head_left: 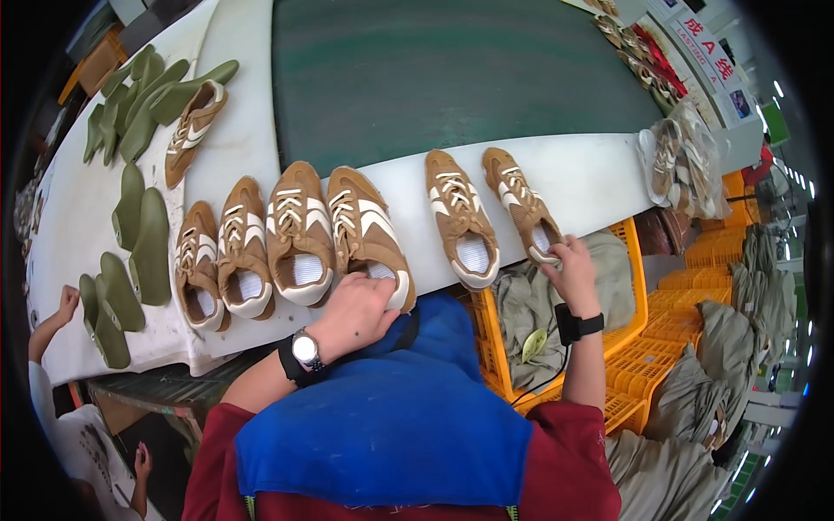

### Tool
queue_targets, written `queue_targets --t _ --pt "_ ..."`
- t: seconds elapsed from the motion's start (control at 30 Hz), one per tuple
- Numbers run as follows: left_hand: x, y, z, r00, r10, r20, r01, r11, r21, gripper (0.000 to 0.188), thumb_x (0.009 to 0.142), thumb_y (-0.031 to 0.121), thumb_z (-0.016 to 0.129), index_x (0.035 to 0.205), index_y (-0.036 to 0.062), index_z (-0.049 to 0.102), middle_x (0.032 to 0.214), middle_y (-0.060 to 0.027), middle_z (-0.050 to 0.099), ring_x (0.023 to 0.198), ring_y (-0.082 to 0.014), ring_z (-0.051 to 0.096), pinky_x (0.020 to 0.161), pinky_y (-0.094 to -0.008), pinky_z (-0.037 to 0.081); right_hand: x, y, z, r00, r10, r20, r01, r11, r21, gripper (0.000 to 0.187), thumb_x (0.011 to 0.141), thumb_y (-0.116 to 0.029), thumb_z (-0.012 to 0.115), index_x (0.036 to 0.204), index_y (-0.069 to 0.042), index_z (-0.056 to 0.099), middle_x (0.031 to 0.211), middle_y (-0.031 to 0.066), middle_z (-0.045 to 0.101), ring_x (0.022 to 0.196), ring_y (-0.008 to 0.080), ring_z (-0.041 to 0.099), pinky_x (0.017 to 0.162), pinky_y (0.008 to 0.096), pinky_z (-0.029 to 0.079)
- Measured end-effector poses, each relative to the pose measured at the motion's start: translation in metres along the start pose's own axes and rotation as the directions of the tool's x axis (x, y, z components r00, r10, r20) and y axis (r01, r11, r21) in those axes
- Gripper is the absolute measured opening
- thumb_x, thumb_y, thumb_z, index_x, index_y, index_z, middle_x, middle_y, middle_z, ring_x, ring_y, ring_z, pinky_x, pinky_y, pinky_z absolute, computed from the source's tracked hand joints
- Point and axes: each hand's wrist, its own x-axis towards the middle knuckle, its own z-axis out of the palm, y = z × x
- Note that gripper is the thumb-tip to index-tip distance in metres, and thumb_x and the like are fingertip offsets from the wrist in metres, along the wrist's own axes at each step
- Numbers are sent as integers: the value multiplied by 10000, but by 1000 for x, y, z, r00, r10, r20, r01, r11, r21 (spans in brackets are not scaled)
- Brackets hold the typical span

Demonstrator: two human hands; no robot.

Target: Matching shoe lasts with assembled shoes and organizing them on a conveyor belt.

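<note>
Brown sneakers with cream stripes and laces stand in a row along the white table edge, toes pointing away from me. My left hand (354, 309) is closed on the heel collar of one sneaker (363, 213), its fingertips hidden partly in the opening. At the row's right end, my right hand (573, 271) pinches the heel of another sneaker (515, 193) between thumb and fingers. Between my hands stands an untouched sneaker (456, 208). Left of my left hand are three more, the nearest being a sneaker (300, 226) with striped lining showing.
Green shoe lasts (149, 247) lie on the white table at left, near a tilted sneaker (193, 130). Beyond the row runs a dark green belt (452, 78). Yellow crates (641, 291) with grey cloth stand at right. A bagged bundle of shoes (682, 165) sits at the far right. Another person's hand (68, 302) is at left.
</note>
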Motion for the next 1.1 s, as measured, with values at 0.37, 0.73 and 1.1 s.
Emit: queue_targets --t 0.37,0.73,1.1 --pt "23 6 -2 999 28 28 -32 989 146 241 752 158 656 859 12 497 711 -149 602 711 -327 592 719 -401 447 -5 -40 -39 958 122 -258 -71 977 200 312 626 -89 781 866 -90 582 951 102 482 753 300 564 623 375 472" --pt "41 12 13 997 7 80 -19 988 156 357 746 157 687 1029 33 510 844 -149 598 832 -337 581 793 -421 445 10 -26 -22 974 68 -216 14 933 360 301 628 -75 779 863 -46 593 911 119 478 815 303 530 676 363 453" --pt "22 -4 -6 938 -58 -343 11 991 -137 423 772 142 708 1147 28 548 1072 -162 600 1010 -330 571 896 -404 446 13 3 -8 960 190 207 -252 252 934 297 909 -206 581 1130 -10 545 1171 62 569 988 217 586 801 384 477"
